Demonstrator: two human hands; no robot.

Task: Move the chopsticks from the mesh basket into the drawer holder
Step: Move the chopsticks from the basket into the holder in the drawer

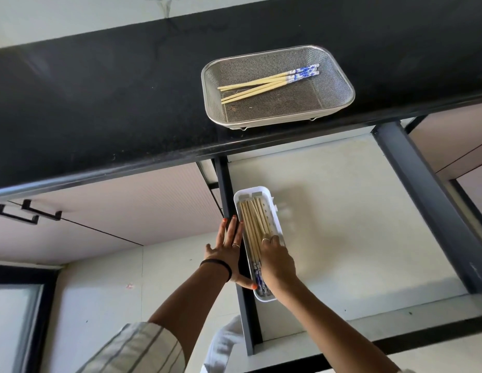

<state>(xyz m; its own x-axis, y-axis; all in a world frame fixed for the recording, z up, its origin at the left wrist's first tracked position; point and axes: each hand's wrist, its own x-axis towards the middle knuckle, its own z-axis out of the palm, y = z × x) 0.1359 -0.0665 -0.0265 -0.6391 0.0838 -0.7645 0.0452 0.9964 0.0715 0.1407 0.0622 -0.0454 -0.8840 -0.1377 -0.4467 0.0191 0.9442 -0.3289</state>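
Black bench above, open drawer (342, 211) below.
Your left hand (229, 254) lies flat and spread on the drawer's side rail; your right hand (275, 259) presses chopsticks (252, 224) into the white holder (278, 219), grip unclear. More chopsticks (264, 83) lie in the mesh basket (339, 76).

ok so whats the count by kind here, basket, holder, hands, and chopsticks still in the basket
basket: 1
holder: 1
hands: 2, left hand and right hand
chopsticks in the basket: 4, as far as I can tell
total: 8, leaving out the sticks in the holder, which are too bunched to count
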